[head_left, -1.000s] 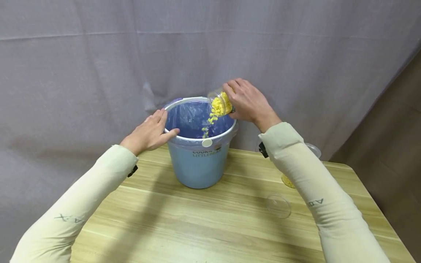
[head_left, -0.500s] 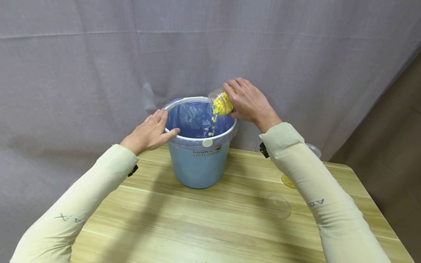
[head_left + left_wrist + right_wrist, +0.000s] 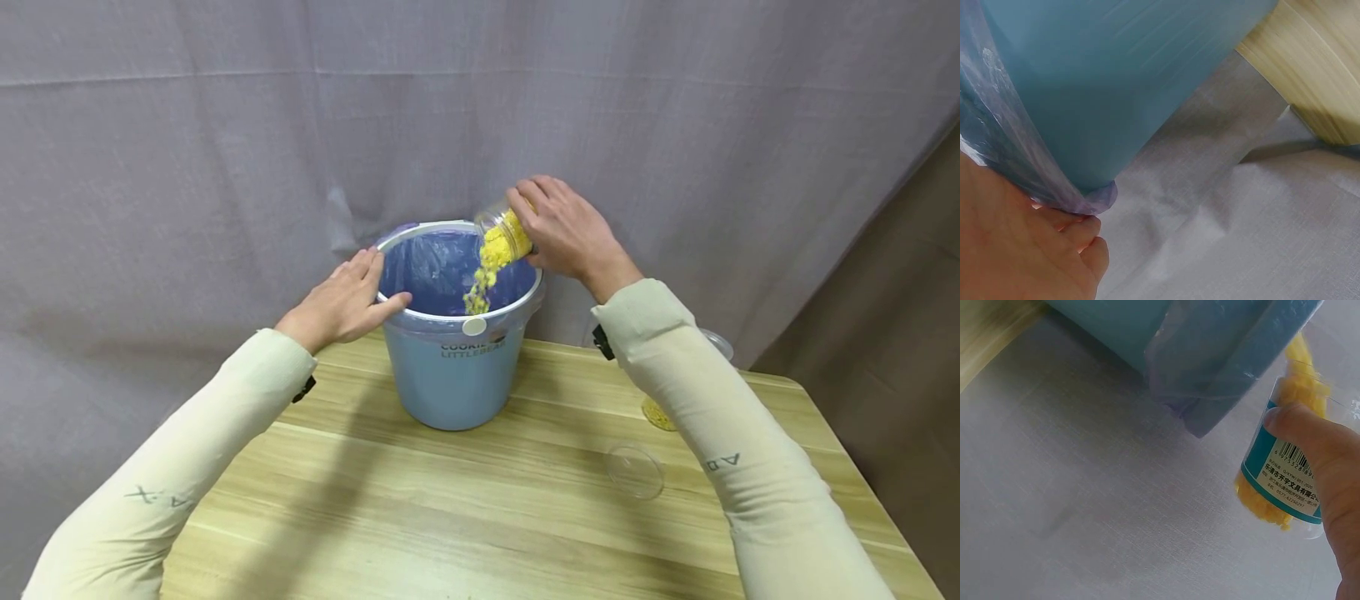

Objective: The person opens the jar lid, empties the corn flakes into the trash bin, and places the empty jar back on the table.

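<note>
A light blue bucket with a white rim and a translucent purple liner stands upright on the table. My left hand rests on the rim's left side, fingers extended and thumb spread along the front; the left wrist view has its fingertips at the liner's folded edge. My right hand grips a clear plastic jar with a teal and white barcode label, thumb across the label. The jar is tipped mouth-down over the bucket's right side. Small yellow pieces stream from it into the bucket, whose bottom is hidden.
A clear round lid lies on the wooden table, right of the bucket. Behind my right sleeve, partly hidden, is another clear container with yellow contents. A grey curtain hangs right behind the bucket.
The stream of yellow pieces thinned half a second ago and is thicker again now. Both hands and the bucket have stayed almost in place.
</note>
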`<state>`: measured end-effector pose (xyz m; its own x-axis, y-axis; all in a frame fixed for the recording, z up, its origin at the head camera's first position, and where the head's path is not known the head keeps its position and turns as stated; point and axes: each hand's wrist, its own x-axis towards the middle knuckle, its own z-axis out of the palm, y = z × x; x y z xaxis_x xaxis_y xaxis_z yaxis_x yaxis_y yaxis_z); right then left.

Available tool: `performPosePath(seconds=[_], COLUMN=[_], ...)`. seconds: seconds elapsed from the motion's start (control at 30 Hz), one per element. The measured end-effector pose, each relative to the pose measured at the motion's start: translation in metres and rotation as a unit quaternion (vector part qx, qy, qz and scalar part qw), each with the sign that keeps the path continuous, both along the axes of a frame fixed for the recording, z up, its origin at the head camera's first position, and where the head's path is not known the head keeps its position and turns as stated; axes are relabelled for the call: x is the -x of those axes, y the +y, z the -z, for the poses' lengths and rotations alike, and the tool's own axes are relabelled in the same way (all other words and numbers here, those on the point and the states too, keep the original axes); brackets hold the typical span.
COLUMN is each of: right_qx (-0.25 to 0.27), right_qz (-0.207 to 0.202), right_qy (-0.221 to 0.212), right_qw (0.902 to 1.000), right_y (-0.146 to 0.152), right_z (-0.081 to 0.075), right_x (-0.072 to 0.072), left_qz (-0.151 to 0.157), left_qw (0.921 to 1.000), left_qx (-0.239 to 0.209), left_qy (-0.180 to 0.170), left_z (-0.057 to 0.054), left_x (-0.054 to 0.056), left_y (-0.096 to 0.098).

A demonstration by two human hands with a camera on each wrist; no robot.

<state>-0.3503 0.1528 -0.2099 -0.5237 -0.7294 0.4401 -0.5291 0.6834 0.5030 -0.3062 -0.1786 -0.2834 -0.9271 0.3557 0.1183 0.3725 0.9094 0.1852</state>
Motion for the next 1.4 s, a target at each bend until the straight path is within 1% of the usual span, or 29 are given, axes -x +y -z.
performPosePath(seconds=[0.43,0.8,1.07,1.4], right_qx=[-0.020,-0.024,-0.032,-0.048], right_qz=[-0.015,-0.031,-0.042,-0.052], right_qy=[0.041,0.047,0.057,0.098], right_qw=[0.9988,0.9981,0.9970,0.9926], right_y=[-0.0032,-0.0033,-0.0036,-0.0035], right_z=[-0.0032,-0.0030,-0.0035,-0.0067], right_x=[-0.0017,-0.0010,-0.0005,-0.0025], left_qz=[0.002,0.000,-0.001,0.000], left_qw=[1.0000,1.0000,1.0000,1.0000], left_qx=[0.004,0.003,-0.001,0.000], left_qy=[0.000,0.000,0.001,0.000], left_z=[-0.0028,-0.0044,-0.0022,-0.0034], left_x=[-0.0028,-0.0042,-0.0029,-0.0042], left_y=[0.0004,0.0016,-0.0002,0.0012])
